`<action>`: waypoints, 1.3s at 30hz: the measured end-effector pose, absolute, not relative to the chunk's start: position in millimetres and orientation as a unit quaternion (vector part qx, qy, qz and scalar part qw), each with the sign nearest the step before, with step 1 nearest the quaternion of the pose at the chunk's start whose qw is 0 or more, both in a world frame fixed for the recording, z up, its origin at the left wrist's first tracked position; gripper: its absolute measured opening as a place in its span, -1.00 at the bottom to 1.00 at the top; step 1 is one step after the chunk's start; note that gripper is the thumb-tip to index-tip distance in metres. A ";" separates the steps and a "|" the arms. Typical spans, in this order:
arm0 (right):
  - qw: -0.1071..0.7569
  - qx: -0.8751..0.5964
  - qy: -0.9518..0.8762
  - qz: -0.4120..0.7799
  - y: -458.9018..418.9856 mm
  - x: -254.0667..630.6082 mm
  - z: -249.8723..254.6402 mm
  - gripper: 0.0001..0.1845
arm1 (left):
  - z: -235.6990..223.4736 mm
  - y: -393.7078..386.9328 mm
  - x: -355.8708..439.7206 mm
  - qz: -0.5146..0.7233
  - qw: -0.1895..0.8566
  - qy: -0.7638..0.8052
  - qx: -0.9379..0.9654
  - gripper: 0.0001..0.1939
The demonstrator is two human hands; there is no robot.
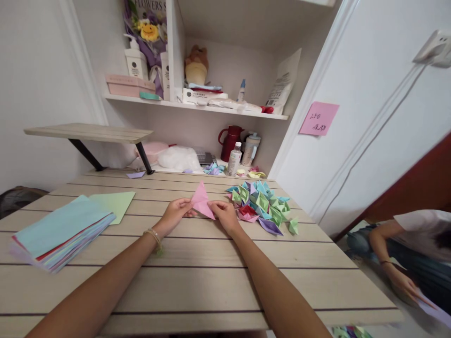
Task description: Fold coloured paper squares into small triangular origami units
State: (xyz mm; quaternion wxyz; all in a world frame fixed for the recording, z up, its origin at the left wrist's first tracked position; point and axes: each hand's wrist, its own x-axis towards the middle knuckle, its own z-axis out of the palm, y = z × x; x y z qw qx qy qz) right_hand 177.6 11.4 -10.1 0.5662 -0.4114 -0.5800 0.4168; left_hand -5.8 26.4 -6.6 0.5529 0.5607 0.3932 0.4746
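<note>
A pink sheet of paper (202,200), partly folded into a pointed shape, is held just above the wooden table (197,277). My left hand (176,212) pinches its left edge and wears a bracelet at the wrist. My right hand (225,215) pinches the right edge, fingers closed on the paper. Just right of my hands lies a heap of folded paper pieces (262,204) in green, blue, pink, red and purple.
A stack of coloured paper sheets (59,232) lies at the table's left, with a green sheet (112,203) behind it. Shelves at the back hold bottles, a red jug (230,142) and a plush toy. Another person (412,253) crouches on the floor at the right.
</note>
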 end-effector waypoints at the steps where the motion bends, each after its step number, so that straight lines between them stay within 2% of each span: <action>1: 0.568 -0.417 -0.575 0.417 11.3 177.9 -10.0 -0.71 | -6.6 26.6 -6.0 0.472 0.557 0.392 0.560 -0.68; 6: 0.572 -0.424 -0.558 0.426 10.1 178.5 -9.3 -0.70 | -5.7 26.6 -6.1 0.461 0.569 0.385 0.561 -0.69; 15: 0.576 -0.345 -0.466 0.577 14.0 172.5 -16.0 -0.66 | -6.7 28.1 -8.3 0.463 0.583 0.371 0.555 -0.67; 20: 0.593 -0.341 -0.445 0.578 14.3 175.3 -14.5 -0.71 | -7.9 27.9 -8.1 0.456 0.590 0.361 0.560 -0.69; 24: 0.567 -0.339 -0.438 0.609 14.1 179.5 -11.6 -0.69 | -8.0 28.8 -8.4 0.452 0.588 0.356 0.568 -0.71; 26: 0.568 -0.342 -0.447 0.601 14.1 181.5 -11.1 -0.65 | -7.4 28.9 -8.6 0.446 0.588 0.358 0.572 -0.71; 29: 0.571 -0.341 -0.470 0.580 13.6 183.5 -11.2 -0.49 | -6.4 28.3 -8.3 0.432 0.587 0.360 0.583 -0.72; 32: 0.532 -0.327 -0.522 0.581 12.2 182.9 -11.6 -0.41 | -6.2 27.2 -7.3 0.417 0.584 0.363 0.595 -0.73; 35: 0.518 -0.310 -0.575 0.552 10.9 180.0 -12.4 -0.56 | -6.2 26.1 -6.6 0.409 0.588 0.363 0.595 -0.74; 39: 0.560 -0.335 -0.607 0.453 9.4 178.1 -12.8 -0.83 | -4.2 24.4 -7.1 0.396 0.606 0.365 0.586 -0.70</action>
